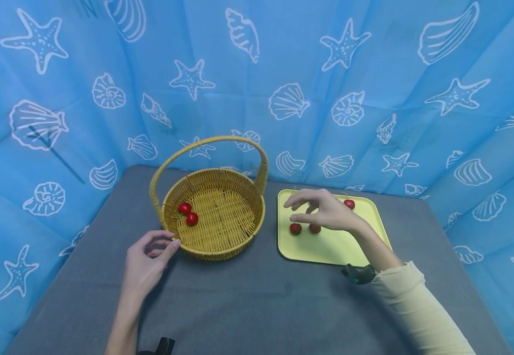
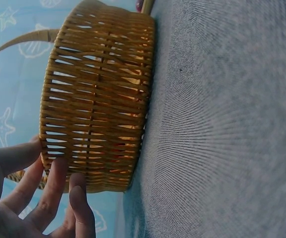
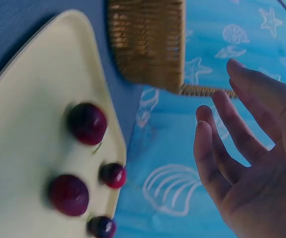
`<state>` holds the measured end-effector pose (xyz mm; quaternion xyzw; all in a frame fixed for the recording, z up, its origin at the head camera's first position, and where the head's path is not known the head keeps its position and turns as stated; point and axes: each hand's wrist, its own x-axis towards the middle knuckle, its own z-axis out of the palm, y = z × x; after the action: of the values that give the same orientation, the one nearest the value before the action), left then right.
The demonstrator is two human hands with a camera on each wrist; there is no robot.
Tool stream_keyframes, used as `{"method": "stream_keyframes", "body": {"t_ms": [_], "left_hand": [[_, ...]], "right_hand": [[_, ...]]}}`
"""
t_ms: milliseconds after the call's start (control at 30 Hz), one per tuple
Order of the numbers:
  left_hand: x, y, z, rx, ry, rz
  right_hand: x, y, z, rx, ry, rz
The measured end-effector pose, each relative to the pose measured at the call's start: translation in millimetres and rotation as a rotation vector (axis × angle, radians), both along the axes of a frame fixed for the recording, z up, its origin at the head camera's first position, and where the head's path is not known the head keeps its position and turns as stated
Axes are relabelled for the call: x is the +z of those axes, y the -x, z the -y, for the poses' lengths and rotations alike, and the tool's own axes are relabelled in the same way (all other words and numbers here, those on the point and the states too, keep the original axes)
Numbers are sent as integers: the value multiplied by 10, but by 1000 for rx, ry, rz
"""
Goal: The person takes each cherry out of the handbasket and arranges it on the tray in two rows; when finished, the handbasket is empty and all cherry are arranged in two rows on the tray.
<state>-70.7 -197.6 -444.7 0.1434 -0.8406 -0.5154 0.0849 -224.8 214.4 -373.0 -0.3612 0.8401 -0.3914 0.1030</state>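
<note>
A yellow woven basket [image 1: 257, 224] with a tall arched handle stands left of centre in the head view. Two red cherries [image 1: 192, 219] lie inside it at the left. My left hand [image 1: 147, 262] pinches the near-left rim; in the left wrist view its thumb is at the rim and its fingers rest along the outer wall. To the right is a pale yellow tray [image 1: 328, 252] with several dark red cherries [image 1: 295, 229] on it. Above them hovers my right hand [image 1: 330, 209], fingers loosely bent and apart from the thumb, holding nothing. In the right wrist view the cherries [image 3: 87, 123] sit below it, untouched.
Grey cloth [image 1: 248, 301] covers the table. A blue curtain [image 1: 239, 74] with white shells and starfish hangs behind and at both sides. The basket's handle [image 1: 212, 140] rises in an arch over its opening. Bare grey cloth lies between basket and tray.
</note>
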Motion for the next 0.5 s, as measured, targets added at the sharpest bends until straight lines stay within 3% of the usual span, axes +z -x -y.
{"method": "stream_keyframes", "body": {"t_ms": [300, 500], "left_hand": [[-2, 1, -5, 6, 6, -6], [-3, -3, 9, -3, -7, -7]], "right_hand": [[172, 7, 424, 78, -3, 24], [199, 69, 700, 149, 33, 40]]}}
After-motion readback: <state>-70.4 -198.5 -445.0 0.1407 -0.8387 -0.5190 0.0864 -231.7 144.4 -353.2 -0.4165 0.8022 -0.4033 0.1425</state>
